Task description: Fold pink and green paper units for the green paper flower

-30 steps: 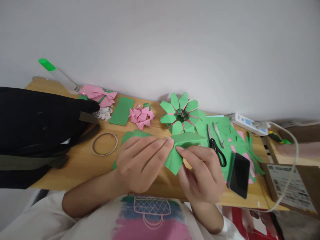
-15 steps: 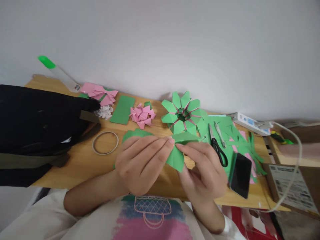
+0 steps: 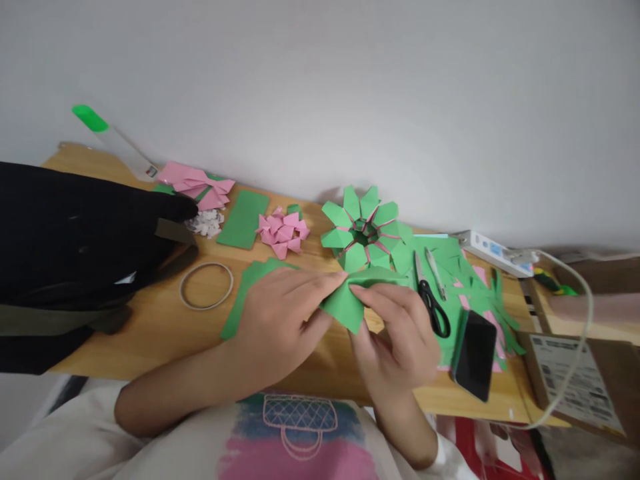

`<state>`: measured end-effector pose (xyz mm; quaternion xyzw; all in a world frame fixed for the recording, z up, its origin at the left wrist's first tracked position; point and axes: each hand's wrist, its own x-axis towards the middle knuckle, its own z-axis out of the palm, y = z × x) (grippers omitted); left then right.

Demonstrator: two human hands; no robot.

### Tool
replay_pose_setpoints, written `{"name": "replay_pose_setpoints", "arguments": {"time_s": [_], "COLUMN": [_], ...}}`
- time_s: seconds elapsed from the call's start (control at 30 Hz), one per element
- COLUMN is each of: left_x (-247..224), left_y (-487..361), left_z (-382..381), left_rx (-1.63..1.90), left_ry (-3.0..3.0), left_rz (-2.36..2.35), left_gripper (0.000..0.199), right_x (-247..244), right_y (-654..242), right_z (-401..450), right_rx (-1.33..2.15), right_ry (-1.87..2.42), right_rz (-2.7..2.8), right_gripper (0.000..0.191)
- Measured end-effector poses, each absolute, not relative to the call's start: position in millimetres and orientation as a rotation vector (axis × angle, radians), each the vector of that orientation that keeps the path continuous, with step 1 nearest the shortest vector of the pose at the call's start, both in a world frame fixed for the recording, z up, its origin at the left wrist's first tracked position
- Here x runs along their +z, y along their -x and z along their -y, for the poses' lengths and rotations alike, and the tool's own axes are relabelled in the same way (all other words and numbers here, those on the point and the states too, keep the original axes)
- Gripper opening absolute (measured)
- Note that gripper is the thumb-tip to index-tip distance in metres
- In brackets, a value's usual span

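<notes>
Between both hands is a folded piece of green paper (image 3: 345,308), its lower corner pointing down toward me. My left hand (image 3: 287,320) pinches its left side, fingertips at the upper fold. My right hand (image 3: 400,333) grips the right side between thumb and fingers. Just beyond them stands a round green paper flower (image 3: 353,257) with pink edges between its petals. Green paper sheets (image 3: 240,303) lie under and left of my left hand. Black-handled scissors (image 3: 434,313) rest on green paper to the right of my right hand.
Left of my hands are a tape ring (image 3: 181,287), folded pink pieces (image 3: 283,232), a green rectangle (image 3: 243,220) and a black bag (image 3: 85,260). On the right are a phone (image 3: 475,357), a pen-like cutter (image 3: 436,273), paper scraps and a power strip (image 3: 495,252) with a white cable.
The left fingers have shifted on the green paper, and its lower flap now spreads wider. The whole view has moved slightly.
</notes>
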<state>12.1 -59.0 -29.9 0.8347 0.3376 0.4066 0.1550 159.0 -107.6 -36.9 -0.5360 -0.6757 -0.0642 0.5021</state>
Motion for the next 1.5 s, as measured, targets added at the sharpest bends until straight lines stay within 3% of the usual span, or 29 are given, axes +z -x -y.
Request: {"name": "replay_pose_setpoints", "arguments": {"time_s": [0.47, 0.67, 1.17, 1.5], "left_x": [-23.8, -19.2, -38.9, -38.3], "left_y": [-2.1, -4.9, -9.3, -10.9], "left_z": [54.4, 53.5, 48.0, 44.7], "left_rx": [0.870, 0.839, 0.922, 0.920], "left_ry": [-1.438, -1.242, -1.296, -1.403], "left_rz": [-0.718, -0.738, -0.844, -0.936], "left_gripper": [0.040, 0.024, 0.018, 0.008], "right_x": [-43.8, -42.3, -32.3, -27.0], "right_y": [-162.6, -162.3, -169.5, -170.5], "right_z": [106.7, 107.4, 104.9, 104.4], "right_rx": [-0.093, -0.049, 0.008, 0.324], "right_ry": [1.293, 1.339, 1.437, 1.466], "right_rz": [1.631, 1.622, 1.803, 1.617], "right_gripper": [0.027, 0.026, 0.022, 0.019]}}
